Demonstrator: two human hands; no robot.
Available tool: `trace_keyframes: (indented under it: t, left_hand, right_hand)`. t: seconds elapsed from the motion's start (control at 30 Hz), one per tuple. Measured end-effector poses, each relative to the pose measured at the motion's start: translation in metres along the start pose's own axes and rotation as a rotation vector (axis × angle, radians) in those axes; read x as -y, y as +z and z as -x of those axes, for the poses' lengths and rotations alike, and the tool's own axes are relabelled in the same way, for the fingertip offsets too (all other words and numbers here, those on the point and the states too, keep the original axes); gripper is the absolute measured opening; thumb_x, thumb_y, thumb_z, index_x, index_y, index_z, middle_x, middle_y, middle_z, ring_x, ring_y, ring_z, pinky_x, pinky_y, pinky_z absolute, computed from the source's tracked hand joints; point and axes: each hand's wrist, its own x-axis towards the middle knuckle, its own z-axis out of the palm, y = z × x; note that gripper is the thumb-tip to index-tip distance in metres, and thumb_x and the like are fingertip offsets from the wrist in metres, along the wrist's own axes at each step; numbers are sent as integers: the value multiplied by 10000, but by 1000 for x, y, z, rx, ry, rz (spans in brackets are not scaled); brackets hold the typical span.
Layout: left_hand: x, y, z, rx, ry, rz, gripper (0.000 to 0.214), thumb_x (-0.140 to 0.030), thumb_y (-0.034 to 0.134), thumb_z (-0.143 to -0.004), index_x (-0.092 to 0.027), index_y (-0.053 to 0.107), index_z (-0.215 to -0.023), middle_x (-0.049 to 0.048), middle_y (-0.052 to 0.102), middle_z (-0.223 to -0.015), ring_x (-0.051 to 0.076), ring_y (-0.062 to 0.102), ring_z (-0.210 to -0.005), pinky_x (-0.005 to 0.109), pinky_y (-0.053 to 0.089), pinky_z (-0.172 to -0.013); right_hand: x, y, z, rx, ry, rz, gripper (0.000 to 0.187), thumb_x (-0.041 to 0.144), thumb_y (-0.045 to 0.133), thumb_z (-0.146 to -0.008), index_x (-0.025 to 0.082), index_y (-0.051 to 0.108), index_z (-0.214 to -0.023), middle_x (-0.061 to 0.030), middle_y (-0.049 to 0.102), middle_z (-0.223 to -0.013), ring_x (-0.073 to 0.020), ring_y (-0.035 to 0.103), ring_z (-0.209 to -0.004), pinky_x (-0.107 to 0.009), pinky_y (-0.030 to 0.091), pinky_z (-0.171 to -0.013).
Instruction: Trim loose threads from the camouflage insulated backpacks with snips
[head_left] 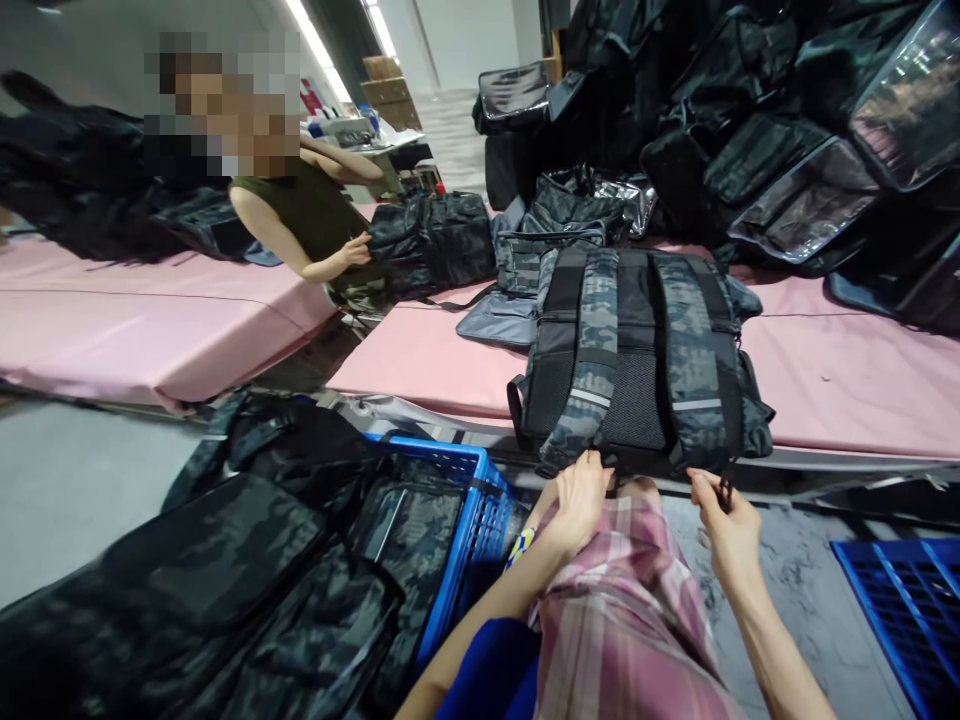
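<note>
A camouflage backpack (634,400) lies on the pink-covered table (435,350), its back panel and two shoulder straps facing up. Its lower edge hangs toward me at the table's front. My left hand (577,505) is closed at that edge, below the left shoulder strap (596,350); what the fingers grip is hidden. Under the right shoulder strap (690,350), my right hand (727,530) is closed in a pinch. A thin dark webbing strap (725,494) shows between its fingers, close to the bag's bottom corner.
At left stands a blue crate (480,490) holding camouflage bags (225,550). Another blue crate (907,600) is at lower right. More bags (780,170) are piled on the table's back right. Across the table, a person (300,220) touches a dark bag (435,240).
</note>
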Motion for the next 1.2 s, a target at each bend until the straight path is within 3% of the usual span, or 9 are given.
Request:
trace_keyframes:
  t: [0.2,0.47,0.57,0.67,0.8,0.87,1.0,1.1,1.2]
  left_hand:
    - [5,11,-1,-76,-31,176,210,-208,451,-863,-172,568,-1034,118,602,-1071,238,601,-919,317,414,-761]
    - [-2,15,-11,-86,-121,652,16,-159,609,-683,-156,607,-699,41,582,-751,175,529,-727,262,352,-683]
    - [-8,5,-7,137,-189,1270,78,-168,654,-639,-137,582,-641,11,541,-664,143,492,-678,237,347,-640]
    - [-7,-12,2,441,-240,1898,159,-238,656,-663,-122,559,-711,31,544,-725,128,500,-670,222,367,-594]
    - [-2,-37,10,773,-363,2261,157,-208,584,-761,-111,486,-686,-11,416,-622,65,416,-541,152,296,-463]
    - [-1,-44,12,849,-380,2327,152,-201,538,-814,-104,486,-708,-20,385,-605,62,404,-527,139,283,-440]
    - [0,-45,11,724,-360,2348,194,-278,571,-834,-98,510,-795,14,471,-705,72,455,-585,138,298,-445]
    - [1,-41,9,617,-376,2295,227,-275,661,-776,-104,529,-844,37,529,-799,76,497,-633,136,308,-462]
    - [2,-38,8,510,-341,2225,273,-251,737,-699,-112,538,-825,40,554,-810,84,518,-650,150,322,-478]
  right_hand:
    - [6,-8,-4,23,-100,123,442,510,623,-706,154,667,-963,-55,635,-836,-147,549,-680,-268,451,-631]
    - [13,-2,-9,202,-17,48,356,487,649,-684,148,654,-795,-38,617,-705,-161,571,-672,-266,466,-623]
    - [24,-15,-4,170,-26,-28,418,440,654,-695,163,649,-1009,-12,613,-680,-128,557,-614,-240,468,-594]
    - [39,-29,-3,202,-115,-10,341,409,612,-740,192,679,-994,-29,649,-750,-109,542,-576,-220,455,-539]
    - [60,-33,-15,508,-253,56,405,348,691,-651,189,684,-1023,-65,688,-910,-149,594,-651,-230,476,-538]
    - [68,-26,-24,581,-339,107,397,324,663,-681,188,669,-1054,-65,689,-928,-157,614,-688,-242,497,-592]
    - [78,-11,-34,566,-559,167,245,308,502,-829,194,691,-934,-47,666,-784,-125,611,-648,-226,483,-626]
    - [85,-5,-38,589,-696,291,207,291,523,-828,219,690,-926,-53,644,-887,-130,614,-752,-220,463,-662]
    - [92,-1,-44,665,-643,390,201,316,508,-842,223,686,-853,-38,661,-925,-144,622,-790,-227,457,-698]
